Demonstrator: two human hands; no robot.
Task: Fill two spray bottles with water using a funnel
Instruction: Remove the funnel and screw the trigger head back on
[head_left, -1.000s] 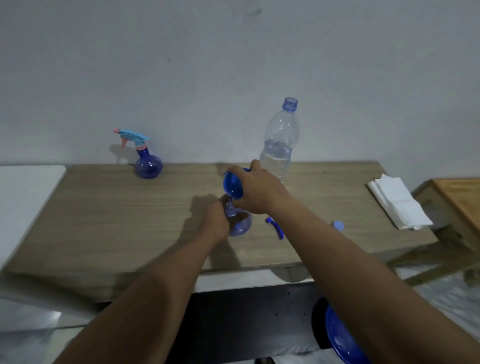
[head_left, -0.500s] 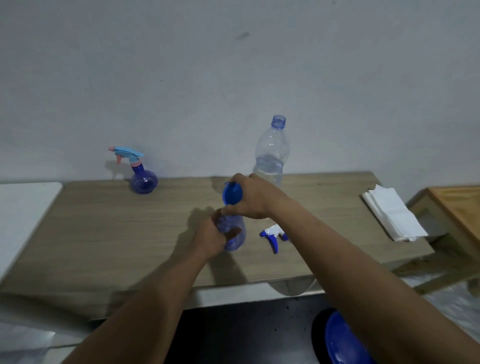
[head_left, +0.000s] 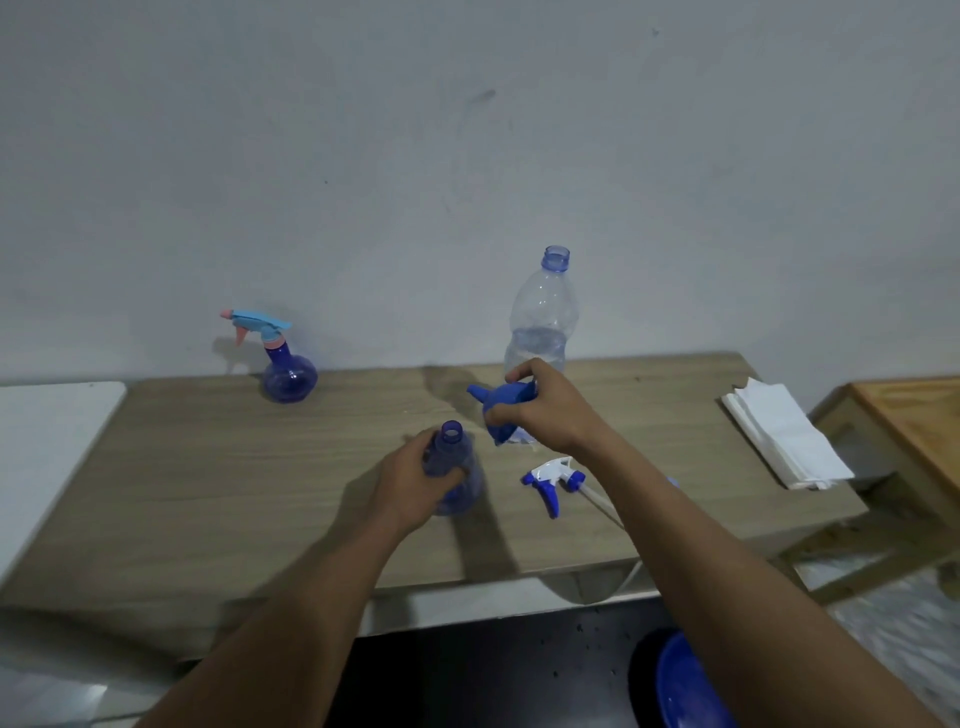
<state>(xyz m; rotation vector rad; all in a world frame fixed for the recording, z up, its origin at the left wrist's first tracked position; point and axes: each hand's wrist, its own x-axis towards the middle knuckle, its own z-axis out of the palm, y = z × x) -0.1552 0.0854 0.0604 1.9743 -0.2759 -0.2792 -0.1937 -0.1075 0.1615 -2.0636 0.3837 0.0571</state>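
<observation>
My left hand (head_left: 415, 480) grips a small blue spray bottle (head_left: 453, 452) standing on the wooden table (head_left: 208, 483); its neck is open, with no head on it. My right hand (head_left: 540, 410) holds a blue funnel (head_left: 501, 402) tilted on its side, to the right of and above that neck. The bottle's blue-and-white spray head (head_left: 553, 480) lies on the table under my right forearm. A second blue spray bottle (head_left: 288, 376), with its pink-and-blue head on, stands at the back left. A clear uncapped water bottle (head_left: 543, 317), partly full, stands behind my right hand.
A stack of white napkins (head_left: 784, 431) lies at the table's right end. A wooden piece of furniture (head_left: 914, 421) stands to the right, a white surface (head_left: 47, 431) to the left. A blue round object (head_left: 685, 686) sits low at the bottom right.
My right hand has lifted the funnel off the spray bottle's neck and moved it right, tipping it sideways. The bottle's open neck now shows. My left hand keeps its grip.
</observation>
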